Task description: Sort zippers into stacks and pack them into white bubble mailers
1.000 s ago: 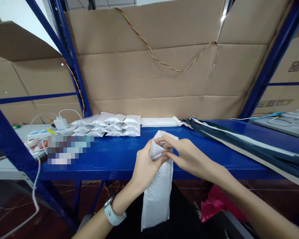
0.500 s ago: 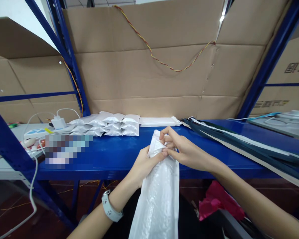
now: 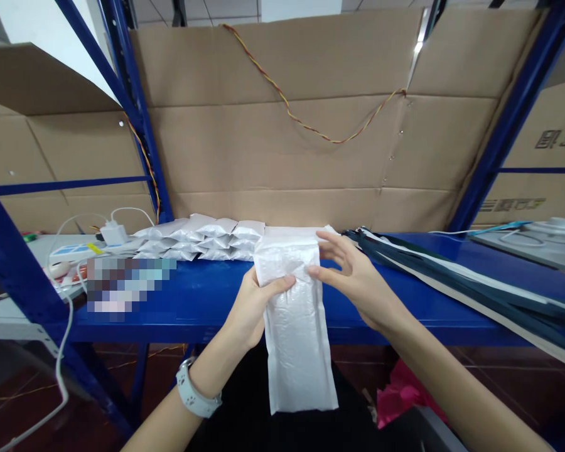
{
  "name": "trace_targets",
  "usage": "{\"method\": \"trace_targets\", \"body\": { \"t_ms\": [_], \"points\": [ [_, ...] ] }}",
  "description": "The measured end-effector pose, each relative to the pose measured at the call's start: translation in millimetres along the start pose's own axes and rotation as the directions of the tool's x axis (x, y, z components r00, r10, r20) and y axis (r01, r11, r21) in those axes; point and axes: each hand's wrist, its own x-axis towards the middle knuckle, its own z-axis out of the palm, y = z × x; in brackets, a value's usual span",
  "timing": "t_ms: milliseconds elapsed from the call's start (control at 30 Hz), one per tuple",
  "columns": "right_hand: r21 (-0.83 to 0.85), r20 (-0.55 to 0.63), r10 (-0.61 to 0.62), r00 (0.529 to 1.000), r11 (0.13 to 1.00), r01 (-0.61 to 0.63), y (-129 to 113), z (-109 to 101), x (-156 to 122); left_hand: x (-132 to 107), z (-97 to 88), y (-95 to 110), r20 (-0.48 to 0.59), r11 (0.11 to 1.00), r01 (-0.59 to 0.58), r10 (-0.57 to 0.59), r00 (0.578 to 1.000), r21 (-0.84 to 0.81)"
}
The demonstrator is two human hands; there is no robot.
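A cardboard wall (image 3: 277, 147) backed the blue metal bench (image 3: 202, 292), where puffy white packets (image 3: 211, 235) lay stacked. At the bench's front edge hung a white bubble mailer (image 3: 297, 342), pinched in the left hand (image 3: 248, 307); the right hand (image 3: 360, 276) stood loosely open, thumb tip at the mailer's side.

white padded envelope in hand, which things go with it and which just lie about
Likely with the job:
- white padded envelope
- left hand, right hand
- stacked white packets

Apparently just lying about:
- dark strips
- pink material
- white cable
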Motion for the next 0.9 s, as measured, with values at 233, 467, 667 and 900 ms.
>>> {"method": "trace_targets", "body": {
  "t_ms": [233,467,667,900],
  "points": [
    [0.17,0.034,-0.134,0.99,0.977,0.126,-8,0,-1,1,-2.6,4,0.091,0.952,-0.185,0.167,0.982,0.244],
    [0.234,0.142,-0.12,0.983,0.969,0.084,-6,2,-1,9,-32.7,23,0.398,0.753,-0.471,0.299,0.867,0.46],
    [0.447,0.301,0.154,0.941,0.849,-0.282,8,14,-2,7,-48.5,36,0.557,0.876,-0.326,0.082,0.827,0.355],
    [0.519,0.419,0.222,0.88,0.737,-0.433,22,39,-3,9,-49.0,40,0.543,0.773,-0.451,0.166,0.823,0.447]
  ]
}}
